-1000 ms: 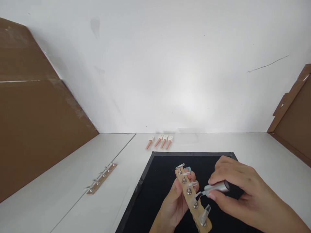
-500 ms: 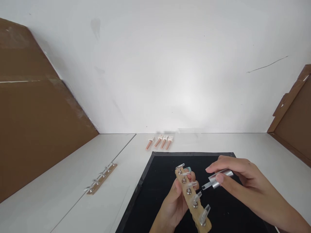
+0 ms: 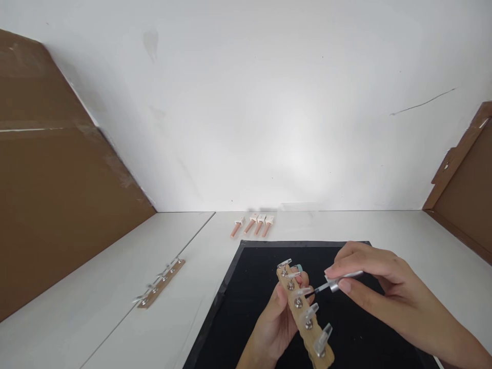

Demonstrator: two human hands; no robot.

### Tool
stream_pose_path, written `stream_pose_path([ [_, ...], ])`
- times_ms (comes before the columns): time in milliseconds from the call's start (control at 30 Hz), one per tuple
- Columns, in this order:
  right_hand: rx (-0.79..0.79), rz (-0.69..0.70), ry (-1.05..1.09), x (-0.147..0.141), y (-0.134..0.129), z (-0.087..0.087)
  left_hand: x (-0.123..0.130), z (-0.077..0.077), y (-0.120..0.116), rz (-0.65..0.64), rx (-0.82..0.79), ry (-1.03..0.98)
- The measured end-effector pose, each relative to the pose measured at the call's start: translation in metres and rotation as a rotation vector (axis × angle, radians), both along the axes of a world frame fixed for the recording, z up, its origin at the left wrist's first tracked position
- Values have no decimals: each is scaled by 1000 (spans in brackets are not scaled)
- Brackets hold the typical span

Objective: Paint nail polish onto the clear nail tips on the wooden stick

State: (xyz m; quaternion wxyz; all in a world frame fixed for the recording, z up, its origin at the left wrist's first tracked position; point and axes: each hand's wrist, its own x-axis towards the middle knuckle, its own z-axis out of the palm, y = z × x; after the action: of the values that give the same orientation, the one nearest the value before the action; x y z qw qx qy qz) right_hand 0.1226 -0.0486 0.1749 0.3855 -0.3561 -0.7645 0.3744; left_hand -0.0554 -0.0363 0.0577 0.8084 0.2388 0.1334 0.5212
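My left hand (image 3: pixel 274 318) is wrapped around a wooden nail-tip stand (image 3: pixel 302 318), held tilted above the black mat. Several clear false nails stand along it on round metal mounts. Between the thumb and fingers of my right hand (image 3: pixel 378 287) is a nail polish brush (image 3: pixel 333 285) with a silver cap. Its dark bristles reach the tip of the middle false nail (image 3: pixel 303 292); whether they touch it I cannot tell. Part of the left fingers is hidden behind the stand.
The black mat (image 3: pixel 253 287) lies on the white table. At the left rests a second wooden stand (image 3: pixel 161 284) with clear false nails. Several pinkish sticks with white heads (image 3: pixel 259 225) lie near the back wall. Brown cardboard panels (image 3: pixel 57 179) rise at both sides.
My right hand has moved the brush slightly up and left, from beside the fourth false nail to the middle one. The left hand and the stand have barely moved.
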Motion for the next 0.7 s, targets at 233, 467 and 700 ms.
stream_pose_path([
  [233,1,14,7,0,1,0,0,1,0,26,-31,44],
  [467,13,-17,13,-1,1,1,1,5,0,38,-41,51],
  [700,-10,-52,21,-1,0,2,4,8,-1,58,-64,30],
])
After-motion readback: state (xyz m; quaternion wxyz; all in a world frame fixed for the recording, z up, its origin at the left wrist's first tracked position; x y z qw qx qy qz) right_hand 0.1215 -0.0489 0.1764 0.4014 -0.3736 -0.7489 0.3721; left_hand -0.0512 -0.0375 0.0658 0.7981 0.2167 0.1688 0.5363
